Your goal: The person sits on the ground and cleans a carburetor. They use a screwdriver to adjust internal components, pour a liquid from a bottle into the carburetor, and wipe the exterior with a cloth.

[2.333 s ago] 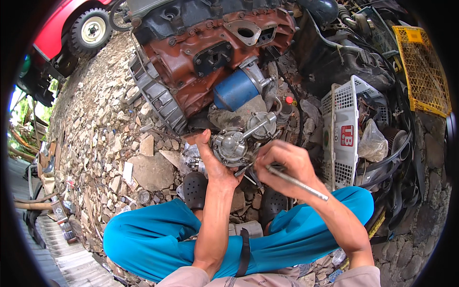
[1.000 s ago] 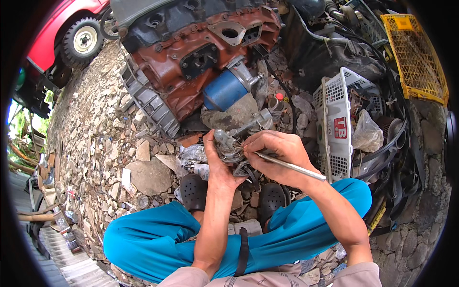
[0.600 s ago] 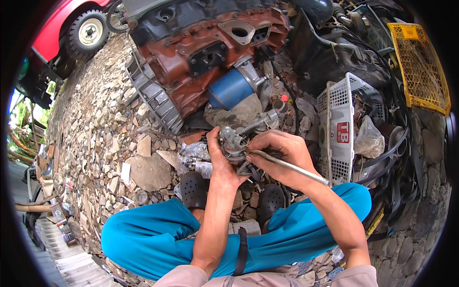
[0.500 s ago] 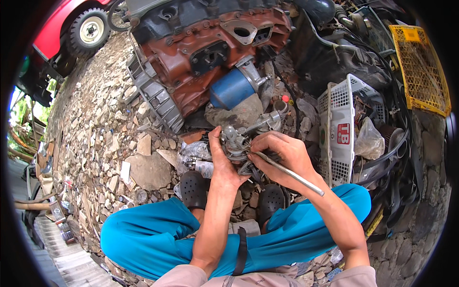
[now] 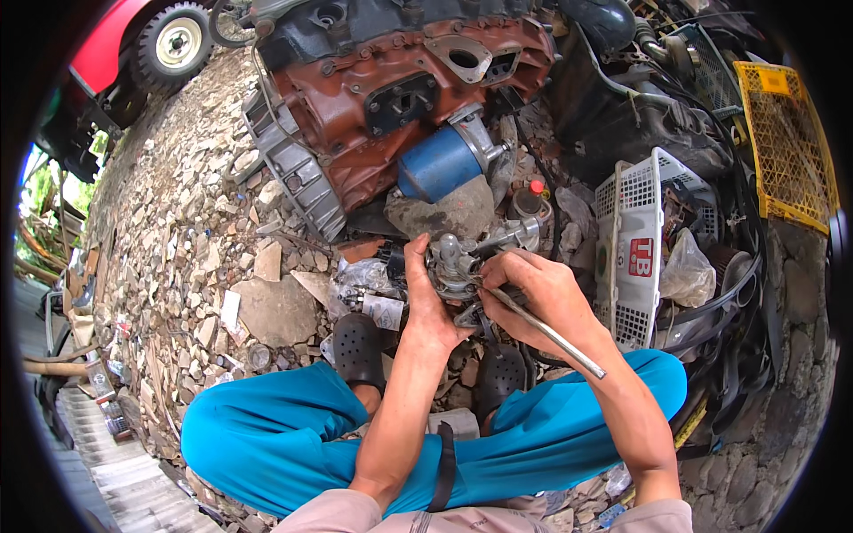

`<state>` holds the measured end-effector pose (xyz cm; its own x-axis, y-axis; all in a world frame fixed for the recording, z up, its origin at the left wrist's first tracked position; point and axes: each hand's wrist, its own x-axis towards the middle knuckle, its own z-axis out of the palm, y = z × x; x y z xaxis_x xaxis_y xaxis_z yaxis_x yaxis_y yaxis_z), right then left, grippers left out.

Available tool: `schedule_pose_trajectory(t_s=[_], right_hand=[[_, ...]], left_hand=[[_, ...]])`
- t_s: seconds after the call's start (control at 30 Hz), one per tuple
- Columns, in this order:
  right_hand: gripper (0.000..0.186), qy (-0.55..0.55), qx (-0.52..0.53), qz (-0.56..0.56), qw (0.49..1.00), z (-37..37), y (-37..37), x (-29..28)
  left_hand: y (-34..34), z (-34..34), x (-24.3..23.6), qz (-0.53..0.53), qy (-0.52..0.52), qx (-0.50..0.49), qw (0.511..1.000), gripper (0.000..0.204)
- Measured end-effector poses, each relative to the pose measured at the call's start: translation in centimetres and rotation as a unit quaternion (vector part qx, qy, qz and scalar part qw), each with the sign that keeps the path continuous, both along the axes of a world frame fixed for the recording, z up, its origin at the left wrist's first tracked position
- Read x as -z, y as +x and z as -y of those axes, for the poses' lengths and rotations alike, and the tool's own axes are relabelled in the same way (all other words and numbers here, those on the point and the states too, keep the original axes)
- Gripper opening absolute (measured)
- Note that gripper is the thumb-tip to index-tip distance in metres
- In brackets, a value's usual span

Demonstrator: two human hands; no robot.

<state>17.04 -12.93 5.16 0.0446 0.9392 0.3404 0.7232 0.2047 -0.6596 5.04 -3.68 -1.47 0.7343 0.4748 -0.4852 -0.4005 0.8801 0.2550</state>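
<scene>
1. Left hand (image 5: 434,311) cups metal assembly (image 5: 457,265) between feet and engine block (image 5: 342,111), likely to steady it.
2. Right hand (image 5: 542,298) pinches metal rod (image 5: 562,340) beside it, presumably for fine control.

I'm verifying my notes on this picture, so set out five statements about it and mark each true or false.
1. The left grip holds a metal part. True.
2. The right grip is empty. False: it holds a slim metal tool.
3. The cylinder beside the engine block is yellow. False: it is blue.
4. The yellow crate lies right of the white basket. True.
5. The person's trousers are black. False: they are bright blue.
</scene>
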Motion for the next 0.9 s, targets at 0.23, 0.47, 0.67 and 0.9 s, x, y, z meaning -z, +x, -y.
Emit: schedule_pose_trajectory(t_s=[0.23,0.47,0.67,0.9], right_hand=[[0.023,0.037,0.007,-0.045,0.998,0.0,0.2,-0.1],[0.019,0.078,0.042,-0.106,0.990,-0.3,-0.2,0.4],[0.019,0.083,0.056,-0.128,0.987,-0.4,-0.3,0.9],[0.021,0.118,0.038,-0.086,0.989,-0.4,-0.6,1.5]], left_hand=[[-0.2,0.3,0.2,0.051,-0.015,0.023,0.998,0.068],[-0.1,0.8,-1.1,0.029,-0.017,0.024,0.999,0.073],[-0.1,0.6,-0.5,0.045,-0.013,0.018,0.999,0.073],[-0.4,0.5,-0.7,0.046,-0.013,0.017,0.999,0.071]])
